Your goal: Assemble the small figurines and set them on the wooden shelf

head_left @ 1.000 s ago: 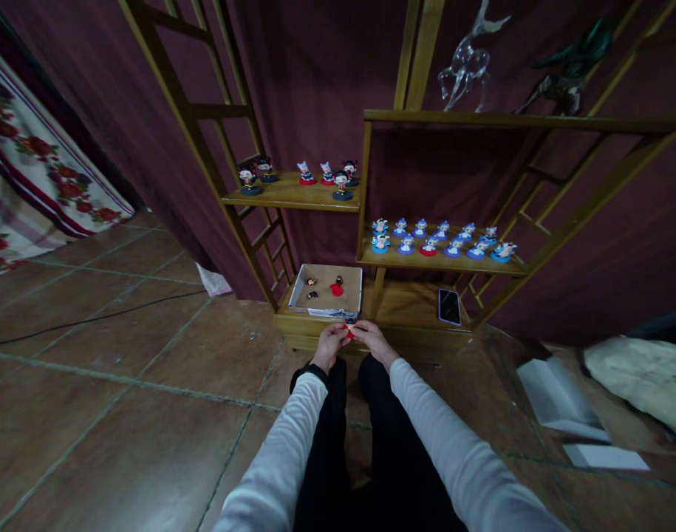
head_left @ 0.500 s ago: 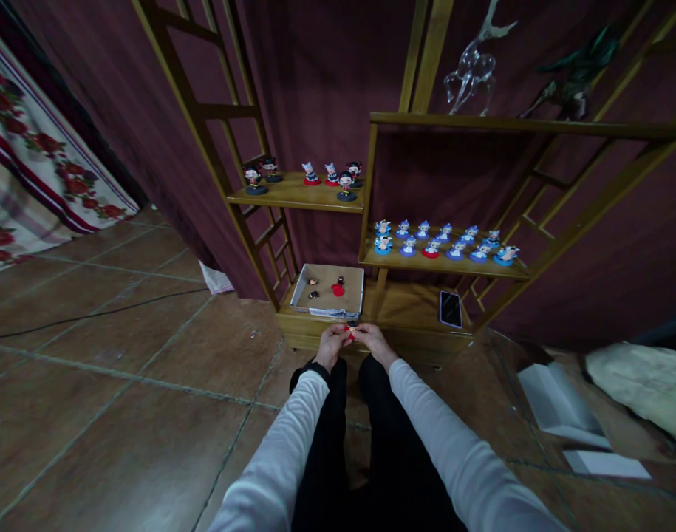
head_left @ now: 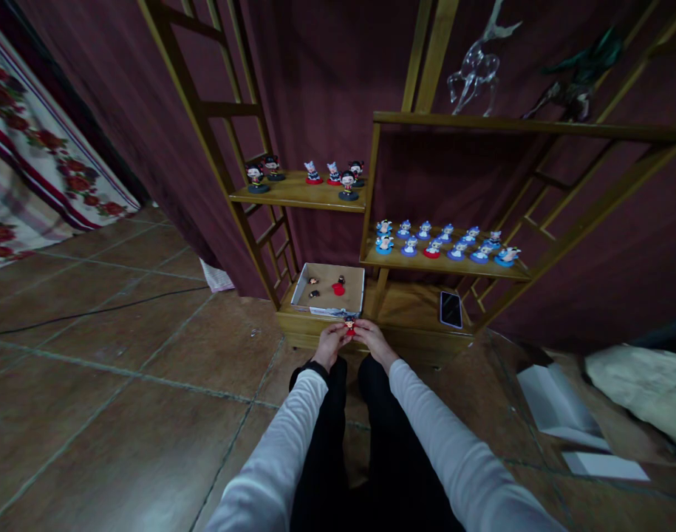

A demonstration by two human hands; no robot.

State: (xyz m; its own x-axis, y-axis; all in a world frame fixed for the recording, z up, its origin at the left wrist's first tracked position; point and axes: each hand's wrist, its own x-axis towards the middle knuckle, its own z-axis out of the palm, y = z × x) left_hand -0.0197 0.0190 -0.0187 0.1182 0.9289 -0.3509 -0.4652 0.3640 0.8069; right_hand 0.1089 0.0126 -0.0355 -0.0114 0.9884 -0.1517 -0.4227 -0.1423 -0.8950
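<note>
I have a small figure (head_left: 349, 326) pinched between the fingertips of my left hand (head_left: 330, 343) and right hand (head_left: 372, 338), just in front of the open box (head_left: 352, 297). Whole-looking figures (head_left: 347, 185) already stand on the two shelves (head_left: 298, 195), so much seems done; a red piece (head_left: 338, 290) and three small dark pieces (head_left: 314, 294) lie loose in the box, seemingly still left.

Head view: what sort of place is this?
Probably an indoor display corner; whether home or shop, I can't tell. A wooden display shelf holds rows of small figurines, with a maroon curtain behind it.
</note>
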